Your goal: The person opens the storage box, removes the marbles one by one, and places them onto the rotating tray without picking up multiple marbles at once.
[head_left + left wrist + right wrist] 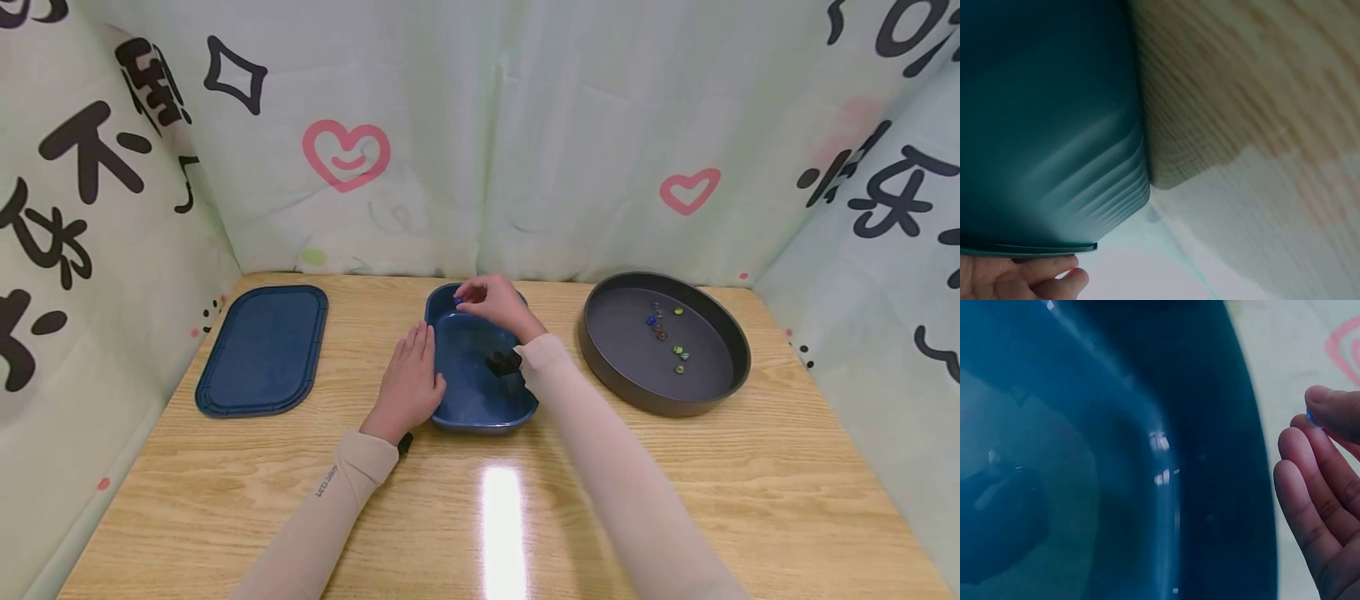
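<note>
Between thumb and index finger, my right hand (501, 305) pinches a small blue marble (459, 301) over the far end of a blue plastic basin (483, 367). In the right wrist view, only a sliver of the marble (1310, 417) shows at the fingertips. My left hand (408, 379) lies against the basin's left rim with its fingers straight. The left wrist view has the basin's ribbed outer wall (1054, 137) and my left fingers (1035, 275) at the rim. Several marbles (678, 351) lie in a round dark pan (622, 367) to the right.
A flat blue lid (262, 350) lies on the wooden table (420, 517) at the left. A printed curtain (570, 125) hangs along the back edge and both sides.
</note>
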`<state>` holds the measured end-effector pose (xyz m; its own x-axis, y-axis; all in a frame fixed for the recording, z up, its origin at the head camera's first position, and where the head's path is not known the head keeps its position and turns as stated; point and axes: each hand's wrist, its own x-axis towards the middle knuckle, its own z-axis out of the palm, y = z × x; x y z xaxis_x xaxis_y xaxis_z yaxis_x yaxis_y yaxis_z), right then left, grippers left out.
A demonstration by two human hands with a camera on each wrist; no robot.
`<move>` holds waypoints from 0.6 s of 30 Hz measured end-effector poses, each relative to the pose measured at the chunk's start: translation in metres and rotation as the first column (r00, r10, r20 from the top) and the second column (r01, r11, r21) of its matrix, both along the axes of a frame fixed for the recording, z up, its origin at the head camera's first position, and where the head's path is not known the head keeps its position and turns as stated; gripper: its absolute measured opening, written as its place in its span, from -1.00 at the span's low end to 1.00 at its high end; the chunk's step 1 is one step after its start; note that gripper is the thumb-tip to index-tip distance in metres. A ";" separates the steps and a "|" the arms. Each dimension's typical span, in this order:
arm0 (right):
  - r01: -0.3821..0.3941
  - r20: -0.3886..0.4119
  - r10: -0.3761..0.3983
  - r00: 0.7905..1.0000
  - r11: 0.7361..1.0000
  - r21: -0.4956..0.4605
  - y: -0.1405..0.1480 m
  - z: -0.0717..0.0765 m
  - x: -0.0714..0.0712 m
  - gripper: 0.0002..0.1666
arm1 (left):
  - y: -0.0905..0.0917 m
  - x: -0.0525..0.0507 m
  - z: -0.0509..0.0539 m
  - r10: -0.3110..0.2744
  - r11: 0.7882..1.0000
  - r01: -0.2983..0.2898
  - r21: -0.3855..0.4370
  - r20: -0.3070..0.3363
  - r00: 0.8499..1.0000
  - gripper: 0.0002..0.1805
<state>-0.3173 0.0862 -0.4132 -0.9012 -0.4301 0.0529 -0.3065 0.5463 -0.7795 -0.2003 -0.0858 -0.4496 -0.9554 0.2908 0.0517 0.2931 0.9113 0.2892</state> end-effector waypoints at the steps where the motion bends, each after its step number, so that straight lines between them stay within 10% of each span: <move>1: -0.002 0.006 0.001 1.000 1.000 0.008 -0.001 -0.002 -0.002 -0.73 | 0.000 0.000 0.000 -0.001 1.000 0.001 0.001 -0.002 1.000 -0.23; 18: -0.057 0.030 0.052 0.998 0.975 0.212 -0.021 -0.029 -0.023 -0.80 | 0.000 -0.001 -0.002 0.004 1.000 -0.004 -0.003 0.002 1.000 -0.23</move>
<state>-0.3400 0.0652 -0.4424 -0.8759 -0.4779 -0.0663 -0.3235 0.6836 -0.6543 -0.2013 -0.0860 -0.4516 -0.9568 0.2868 0.0484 0.2883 0.9135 0.2870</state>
